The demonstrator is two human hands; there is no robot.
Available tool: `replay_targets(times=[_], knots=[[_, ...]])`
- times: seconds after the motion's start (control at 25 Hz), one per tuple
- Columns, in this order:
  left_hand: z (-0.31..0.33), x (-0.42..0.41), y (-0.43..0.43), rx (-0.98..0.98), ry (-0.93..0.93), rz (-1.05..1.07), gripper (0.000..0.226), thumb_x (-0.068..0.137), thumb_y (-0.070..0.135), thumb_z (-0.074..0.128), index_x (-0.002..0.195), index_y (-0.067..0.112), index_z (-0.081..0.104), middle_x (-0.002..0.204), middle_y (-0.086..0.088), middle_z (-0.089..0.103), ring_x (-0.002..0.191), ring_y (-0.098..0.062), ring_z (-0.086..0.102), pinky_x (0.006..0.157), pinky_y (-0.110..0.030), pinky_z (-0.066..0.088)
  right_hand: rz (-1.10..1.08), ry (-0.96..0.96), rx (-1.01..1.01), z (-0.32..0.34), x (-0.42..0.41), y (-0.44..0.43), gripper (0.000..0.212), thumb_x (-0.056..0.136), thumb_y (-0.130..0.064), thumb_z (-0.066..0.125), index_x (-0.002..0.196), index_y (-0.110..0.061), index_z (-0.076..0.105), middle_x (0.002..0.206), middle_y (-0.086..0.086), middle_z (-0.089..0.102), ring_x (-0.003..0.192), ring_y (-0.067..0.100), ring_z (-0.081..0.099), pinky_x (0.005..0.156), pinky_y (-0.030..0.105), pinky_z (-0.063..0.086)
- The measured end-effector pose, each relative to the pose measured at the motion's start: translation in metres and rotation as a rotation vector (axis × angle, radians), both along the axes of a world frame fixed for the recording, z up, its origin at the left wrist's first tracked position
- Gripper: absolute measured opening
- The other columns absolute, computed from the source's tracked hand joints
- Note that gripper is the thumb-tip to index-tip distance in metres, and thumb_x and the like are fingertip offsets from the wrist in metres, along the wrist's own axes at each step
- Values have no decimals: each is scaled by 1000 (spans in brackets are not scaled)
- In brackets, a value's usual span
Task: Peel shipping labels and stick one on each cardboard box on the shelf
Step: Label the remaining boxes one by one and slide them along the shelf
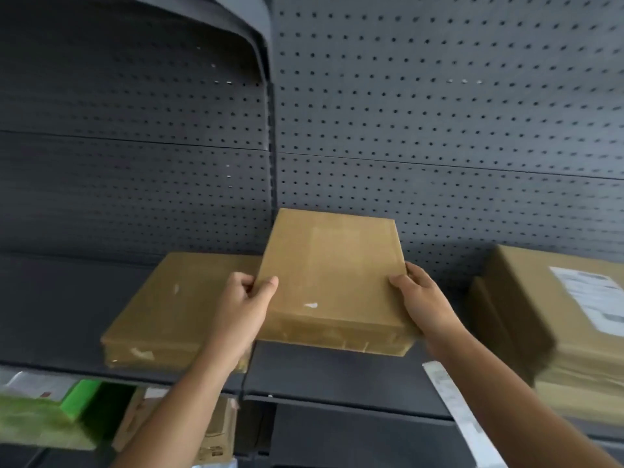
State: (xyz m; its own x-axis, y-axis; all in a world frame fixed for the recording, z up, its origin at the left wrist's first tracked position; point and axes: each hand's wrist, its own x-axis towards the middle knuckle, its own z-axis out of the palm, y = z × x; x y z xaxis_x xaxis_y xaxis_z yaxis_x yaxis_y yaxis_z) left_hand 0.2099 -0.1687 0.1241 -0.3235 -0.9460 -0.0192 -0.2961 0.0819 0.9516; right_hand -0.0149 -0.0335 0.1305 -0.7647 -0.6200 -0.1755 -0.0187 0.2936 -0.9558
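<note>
Head view: both hands (241,304) (422,298) grip box (332,282), underside hidden.

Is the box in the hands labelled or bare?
Bare: the box held by both hands shows only plain brown cardboard on top; other faces are hidden.

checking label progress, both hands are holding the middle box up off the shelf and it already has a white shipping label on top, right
Not quite. The head view shows the left hand and right hand gripping the middle box, but its top is bare apart from a small white scrap. The white shipping label is on the box at the right.
</note>
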Motion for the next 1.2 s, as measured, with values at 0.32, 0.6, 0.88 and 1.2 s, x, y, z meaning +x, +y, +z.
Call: replay_targets(times=[0.32,0.6,0.88,1.2], knots=[[-53,-52,41,76,-139,-72,35,97,48,59,99,14,52,87,-10,63,76,-24,61,61,-37,43,-63,-93,40,-60,-43,56,38,96,-29,57,134,-29,54,118,-5,67,104,20,66,98,47,53],[-76,-53,42,133,-198,-5,33,97,51,58,94,19,49,88,-10,63,75,-25,61,64,-39,46,14,-151,-8,-95,-46,51,33,98,-21,58,130,-27,56,117,-7,69,104,12,68,92,32,55],[-83,-63,41,91,-184,30,37,97,49,59,105,13,51,87,-7,63,76,-24,61,71,-43,50,89,-79,35,-95,-51,58,36,100,-39,54,135,-30,52,125,-9,64,113,8,62,98,28,50],[-83,-76,45,-335,-378,-21,51,101,41,53,144,15,44,144,-6,56,126,-31,57,93,-48,52,337,558,651,-115,-88,135,47,100,-25,52,146,-19,44,154,4,37,133,23,47,109,26,34]])
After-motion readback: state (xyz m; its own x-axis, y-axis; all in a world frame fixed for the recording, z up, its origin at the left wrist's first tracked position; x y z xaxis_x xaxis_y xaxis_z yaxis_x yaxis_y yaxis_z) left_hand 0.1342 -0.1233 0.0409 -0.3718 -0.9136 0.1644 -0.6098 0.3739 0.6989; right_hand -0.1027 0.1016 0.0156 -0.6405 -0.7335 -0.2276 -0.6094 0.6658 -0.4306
